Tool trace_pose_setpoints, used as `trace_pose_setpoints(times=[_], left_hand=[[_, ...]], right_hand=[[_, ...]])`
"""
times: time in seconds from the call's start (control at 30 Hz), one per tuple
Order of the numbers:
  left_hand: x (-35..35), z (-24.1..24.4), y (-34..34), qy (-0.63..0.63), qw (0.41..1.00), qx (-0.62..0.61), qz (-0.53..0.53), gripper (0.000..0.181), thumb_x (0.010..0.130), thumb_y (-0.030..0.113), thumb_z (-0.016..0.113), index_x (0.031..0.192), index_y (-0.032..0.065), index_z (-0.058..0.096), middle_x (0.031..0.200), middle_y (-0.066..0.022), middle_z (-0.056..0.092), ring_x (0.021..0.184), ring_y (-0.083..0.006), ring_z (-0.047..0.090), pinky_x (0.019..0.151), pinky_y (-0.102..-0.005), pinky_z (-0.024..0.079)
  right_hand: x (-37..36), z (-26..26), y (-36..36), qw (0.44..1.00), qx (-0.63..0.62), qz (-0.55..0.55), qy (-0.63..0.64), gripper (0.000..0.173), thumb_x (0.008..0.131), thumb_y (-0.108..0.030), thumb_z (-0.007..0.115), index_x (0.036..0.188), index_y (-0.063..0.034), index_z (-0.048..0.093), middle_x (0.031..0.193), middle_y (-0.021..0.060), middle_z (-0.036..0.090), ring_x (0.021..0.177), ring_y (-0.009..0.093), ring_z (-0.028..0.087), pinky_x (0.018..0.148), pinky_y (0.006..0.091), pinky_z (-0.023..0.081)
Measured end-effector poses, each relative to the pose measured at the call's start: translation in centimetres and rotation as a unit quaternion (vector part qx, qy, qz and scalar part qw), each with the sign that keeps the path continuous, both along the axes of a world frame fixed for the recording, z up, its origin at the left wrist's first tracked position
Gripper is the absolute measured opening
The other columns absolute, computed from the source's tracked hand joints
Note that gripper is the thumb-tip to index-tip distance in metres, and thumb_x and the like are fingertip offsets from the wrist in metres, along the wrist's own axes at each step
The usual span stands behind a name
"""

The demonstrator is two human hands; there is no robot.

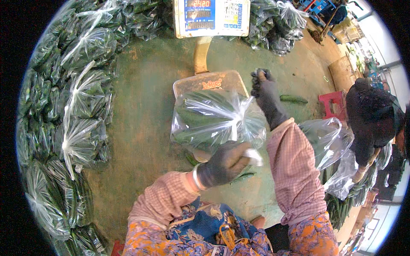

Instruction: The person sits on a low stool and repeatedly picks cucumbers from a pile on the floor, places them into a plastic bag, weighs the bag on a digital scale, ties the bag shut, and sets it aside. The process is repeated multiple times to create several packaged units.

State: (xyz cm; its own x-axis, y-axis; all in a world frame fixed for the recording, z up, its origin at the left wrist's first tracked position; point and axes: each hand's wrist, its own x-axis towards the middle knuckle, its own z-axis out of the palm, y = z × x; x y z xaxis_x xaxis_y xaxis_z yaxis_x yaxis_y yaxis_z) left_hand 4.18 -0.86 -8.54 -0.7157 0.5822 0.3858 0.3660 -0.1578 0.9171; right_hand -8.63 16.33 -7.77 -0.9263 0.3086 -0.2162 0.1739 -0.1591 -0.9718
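Note:
A clear plastic bag of cucumbers (205, 118) lies on the platform of a scale (192, 84), its neck gathered into a tight bunch. My left hand (225, 163), in a dark glove, grips the twisted tail of the bag at its near side. A white end of the plastic sticks out past my fingers, slightly blurred. My right hand (263, 81), also gloved, is stretched out beyond the bag's right corner. Its fingers are curled, and I see nothing held in them. The scale's display (211, 17) stands on a post behind the platform.
Filled bags (85, 144) are stacked along the left. More bags (272, 25) lie at the back. A loose cucumber (293, 99) rests on the floor near a red plastic stool (333, 104). At right, a person (373, 118) in dark clothing bends by an open plastic bag (330, 140).

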Motion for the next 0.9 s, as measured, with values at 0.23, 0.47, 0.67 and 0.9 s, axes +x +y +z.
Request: trace_pose_setpoints(times=[0.23, 0.47, 0.67, 0.9], left_hand=[[1.9, -4.2, -3.8, 0.065, 0.995, -0.055, 0.044, 0.028, 0.077, 0.017, 0.048, 0.095, -0.0038, 0.047, 0.079, -0.0177, 0.052, 0.073, -0.0311, 0.053, 0.064, -0.0351, 0.041], [3.8, -5.1, -7.2, -0.125, 0.985, -0.114, -0.015, 0.026, 0.074, 0.014, 0.047, 0.095, -0.0021, 0.048, 0.080, -0.0189, 0.052, 0.075, -0.0340, 0.051, 0.067, -0.0357, 0.041], [4.2, -6.2, -7.3, -0.241, 0.969, -0.029, 0.040, 0.018, 0.080, 0.016, 0.044, 0.088, 0.0007, 0.049, 0.077, -0.0094, 0.053, 0.072, -0.0203, 0.051, 0.066, -0.0291, 0.041], [1.5, -7.3, -7.6, -0.332, 0.912, 0.125, 0.208, 0.016, 0.083, 0.018, 0.042, 0.085, 0.0023, 0.048, 0.076, -0.0033, 0.050, 0.071, -0.0117, 0.048, 0.062, -0.0260, 0.041]], right_hand=[[-1.0, -7.2, 2.4, 0.992, 0.000, -0.036, -0.118, 0.009, 0.082, -0.015, 0.044, 0.079, -0.0073, 0.044, 0.059, 0.0025, 0.045, 0.041, 0.012, 0.036, 0.037, 0.0255, 0.029], [-1.3, -14.6, 6.7, 0.977, 0.114, 0.000, -0.180, 0.020, 0.076, -0.017, 0.051, 0.086, 0.0002, 0.050, 0.073, 0.0117, 0.056, 0.054, 0.020, 0.053, 0.047, 0.0321, 0.044], [-0.2, -13.4, 6.3, 0.982, 0.065, -0.033, -0.176, 0.021, 0.079, -0.020, 0.046, 0.085, -0.0004, 0.051, 0.064, 0.0074, 0.052, 0.051, 0.017, 0.049, 0.044, 0.0282, 0.041], [7.2, -0.2, 1.8, 0.926, 0.220, 0.301, -0.053, 0.043, 0.076, -0.026, 0.056, 0.110, -0.0052, 0.043, 0.090, 0.0033, 0.053, 0.071, 0.008, 0.049, 0.060, 0.0214, 0.042]])
